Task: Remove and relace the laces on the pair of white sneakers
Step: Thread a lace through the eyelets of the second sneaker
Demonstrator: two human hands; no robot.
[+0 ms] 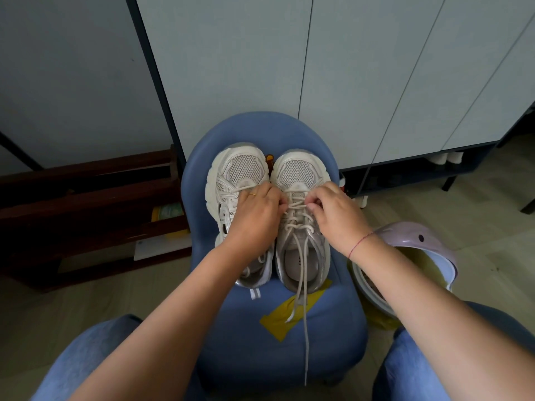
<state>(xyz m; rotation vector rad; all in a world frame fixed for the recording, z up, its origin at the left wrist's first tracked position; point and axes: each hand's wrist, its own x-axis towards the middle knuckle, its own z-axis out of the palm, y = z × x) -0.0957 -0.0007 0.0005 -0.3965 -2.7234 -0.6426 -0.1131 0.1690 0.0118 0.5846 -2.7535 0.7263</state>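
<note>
Two white mesh sneakers stand side by side on a blue chair (333,337), toes pointing away from me. My left hand (256,214) lies across the left sneaker (231,175) and its fingertips pinch the lace at the left side of the right sneaker (298,172). My right hand (333,212) pinches the same lace (295,224) from the right, near the upper crossings by the toe. The lace's two loose ends (305,328) trail down over the heel opening and off the seat's front. My left hand hides most of the left sneaker's lacing.
A strip of yellow tape (278,319) is stuck on the seat. A lilac and blue bin (417,235) with a yellow liner stands at the right. Dark wooden furniture (86,198) is at the left, grey cabinet doors behind. My jeans-clad knees frame the bottom.
</note>
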